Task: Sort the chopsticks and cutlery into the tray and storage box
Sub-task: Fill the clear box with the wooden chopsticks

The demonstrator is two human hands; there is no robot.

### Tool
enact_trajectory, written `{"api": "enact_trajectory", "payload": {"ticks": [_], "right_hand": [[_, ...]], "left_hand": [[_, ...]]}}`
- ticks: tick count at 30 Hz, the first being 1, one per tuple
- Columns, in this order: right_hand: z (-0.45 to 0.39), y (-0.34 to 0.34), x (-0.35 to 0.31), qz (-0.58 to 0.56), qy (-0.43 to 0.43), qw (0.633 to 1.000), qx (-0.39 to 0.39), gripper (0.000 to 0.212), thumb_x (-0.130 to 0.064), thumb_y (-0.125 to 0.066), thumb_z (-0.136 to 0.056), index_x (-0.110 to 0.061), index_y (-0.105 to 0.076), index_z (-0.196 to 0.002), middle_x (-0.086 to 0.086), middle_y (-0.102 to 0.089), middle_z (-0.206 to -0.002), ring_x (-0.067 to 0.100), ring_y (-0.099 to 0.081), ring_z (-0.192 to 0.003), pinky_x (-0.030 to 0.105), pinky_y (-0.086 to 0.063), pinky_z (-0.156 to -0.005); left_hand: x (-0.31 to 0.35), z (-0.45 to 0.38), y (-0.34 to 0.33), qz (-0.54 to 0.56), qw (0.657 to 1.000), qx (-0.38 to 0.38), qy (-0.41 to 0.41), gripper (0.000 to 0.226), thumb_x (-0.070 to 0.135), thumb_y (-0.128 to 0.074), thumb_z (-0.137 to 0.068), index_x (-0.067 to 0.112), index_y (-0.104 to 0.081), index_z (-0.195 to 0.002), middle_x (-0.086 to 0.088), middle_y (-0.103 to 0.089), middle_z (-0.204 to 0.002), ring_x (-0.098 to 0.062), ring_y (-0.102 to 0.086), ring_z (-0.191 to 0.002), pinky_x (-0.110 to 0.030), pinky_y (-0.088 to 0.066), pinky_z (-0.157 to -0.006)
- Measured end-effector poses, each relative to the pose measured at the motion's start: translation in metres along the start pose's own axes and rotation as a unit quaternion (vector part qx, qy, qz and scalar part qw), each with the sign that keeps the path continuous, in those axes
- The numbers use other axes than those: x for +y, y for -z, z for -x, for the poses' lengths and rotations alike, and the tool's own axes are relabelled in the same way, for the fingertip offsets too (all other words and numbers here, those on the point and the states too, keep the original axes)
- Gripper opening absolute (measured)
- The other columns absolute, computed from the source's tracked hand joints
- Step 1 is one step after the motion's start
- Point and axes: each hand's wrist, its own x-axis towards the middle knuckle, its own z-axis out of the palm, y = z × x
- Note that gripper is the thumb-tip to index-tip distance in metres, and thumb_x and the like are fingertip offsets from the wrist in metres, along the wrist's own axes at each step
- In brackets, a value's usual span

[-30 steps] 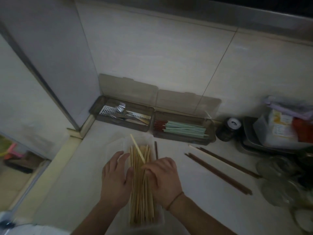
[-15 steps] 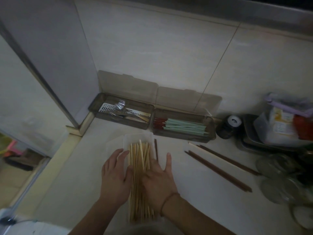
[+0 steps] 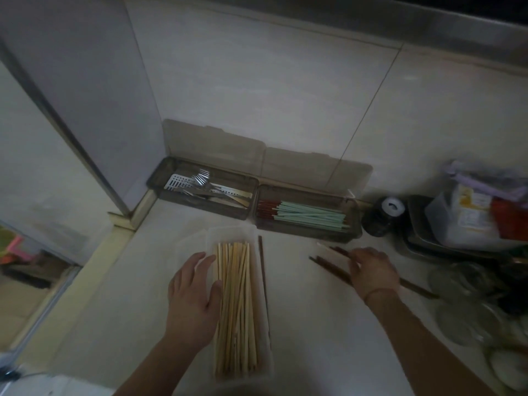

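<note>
The clear tray (image 3: 258,352) of bamboo chopsticks (image 3: 235,310) is steadied by the flat, open-fingered left hand (image 3: 193,295). Dark chopsticks (image 3: 328,265) on the surface (image 3: 314,324) are touched by the right hand (image 3: 373,271), fingers loosely spread.

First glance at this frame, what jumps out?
The pale wooden chopsticks filling the clear tray at centre, with the left hand resting on its left side. The right hand is over the dark chopsticks on the counter. Behind, green chopsticks fill the right storage box.

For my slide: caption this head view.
Left hand steadies the clear box of bamboo chopsticks; right hand reaches dark chopsticks.
</note>
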Motion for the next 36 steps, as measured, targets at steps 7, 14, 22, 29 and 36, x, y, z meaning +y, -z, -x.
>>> {"api": "enact_trajectory", "payload": {"ticks": [7, 14, 22, 29, 36], "right_hand": [[0.0, -0.013, 0.025, 0.107, -0.034, 0.99, -0.08, 0.022, -0.033, -0.043, -0.095, -0.026, -0.062, -0.103, -0.001, -0.061, -0.103, 0.021, -0.055, -0.091, 0.027, -0.035, -0.07], [0.002, -0.014, 0.032, 0.017, -0.082, 0.994, -0.066, 0.029, -0.028, -0.054, -0.089, -0.023, -0.058, -0.117, 0.007, -0.062, -0.11, 0.029, -0.055, -0.1, 0.034, -0.045, -0.08], [0.004, -0.019, 0.034, 0.087, -0.062, 0.992, -0.072, 0.023, -0.029, -0.047, -0.094, -0.023, -0.062, -0.111, 0.004, -0.056, -0.114, 0.026, -0.05, -0.101, 0.03, -0.039, -0.073], [0.005, -0.006, 0.014, -0.033, 0.005, 0.999, 0.012, 0.015, 0.001, -0.057, -0.084, -0.009, -0.062, -0.094, 0.014, -0.06, -0.092, 0.036, -0.053, -0.087, 0.032, -0.035, -0.066], [0.049, 0.066, -0.112, -0.414, 0.137, 0.883, 0.175, 0.018, -0.008, -0.048, -0.092, -0.012, -0.052, -0.11, -0.003, -0.052, -0.09, 0.013, -0.054, -0.071, 0.013, -0.048, -0.072]], "left_hand": [[-0.001, 0.001, 0.0, -0.008, 1.0, -0.006, 0.0, 0.052, 0.047, -0.031, -0.091, 0.025, -0.044, -0.137, 0.0, -0.039, -0.143, -0.023, -0.036, -0.13, -0.045, -0.031, -0.105], [0.001, 0.0, 0.001, -0.013, 1.0, -0.005, -0.001, 0.051, 0.045, -0.033, -0.091, 0.024, -0.046, -0.136, -0.001, -0.041, -0.142, -0.023, -0.038, -0.129, -0.045, -0.032, -0.104], [0.002, 0.0, 0.0, -0.013, 1.0, -0.003, 0.003, 0.052, 0.046, -0.032, -0.09, 0.023, -0.046, -0.136, -0.002, -0.041, -0.142, -0.023, -0.037, -0.129, -0.046, -0.032, -0.105], [0.001, 0.0, 0.0, -0.016, 1.0, -0.005, 0.007, 0.052, 0.047, -0.031, -0.091, 0.026, -0.044, -0.137, 0.001, -0.039, -0.144, -0.021, -0.035, -0.131, -0.041, -0.028, -0.105], [0.001, 0.0, 0.001, -0.016, 1.0, -0.006, 0.007, 0.052, 0.045, -0.031, -0.09, 0.027, -0.043, -0.137, 0.003, -0.038, -0.143, -0.019, -0.034, -0.131, -0.038, -0.027, -0.105]]}}
